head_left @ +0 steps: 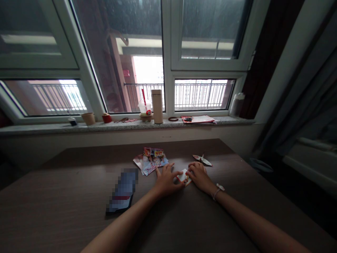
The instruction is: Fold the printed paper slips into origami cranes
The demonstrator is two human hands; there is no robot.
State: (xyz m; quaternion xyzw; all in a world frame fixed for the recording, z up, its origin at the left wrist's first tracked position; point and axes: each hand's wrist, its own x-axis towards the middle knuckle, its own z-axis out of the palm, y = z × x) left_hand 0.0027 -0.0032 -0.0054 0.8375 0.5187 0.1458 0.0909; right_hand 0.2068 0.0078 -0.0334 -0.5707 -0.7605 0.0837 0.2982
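On the dark table (65, 189), a small piece of paper (182, 175), white with orange and red at its edges, lies between the two hands and looks part-way folded: it is smaller than the printed sheets near it and has no finished shape that shows, though its creases are too small to make out. A paper bird (203, 160) with its wings spread sits just beyond the right hand (199, 175) and seems complete. The printed sheets (154, 161), fanned in a loose pile ahead of the left hand (166, 180), appear flat and unfolded. So, judging by what lies here, one figure is done, the paper between the hands is somewhere in the middle, and its remaining folds are left. The left hand is palm down and spread, thumb and forefinger apart and touching the left side of the paper, the other fingers fanned out toward the pile. The right hand is more closed, its fingers bent down together onto the paper's right side; whether it pinches the paper or only presses it, I cannot tell. A bracelet (218, 189) circles the right wrist, and a phone (122, 191) lies left of the left hand.
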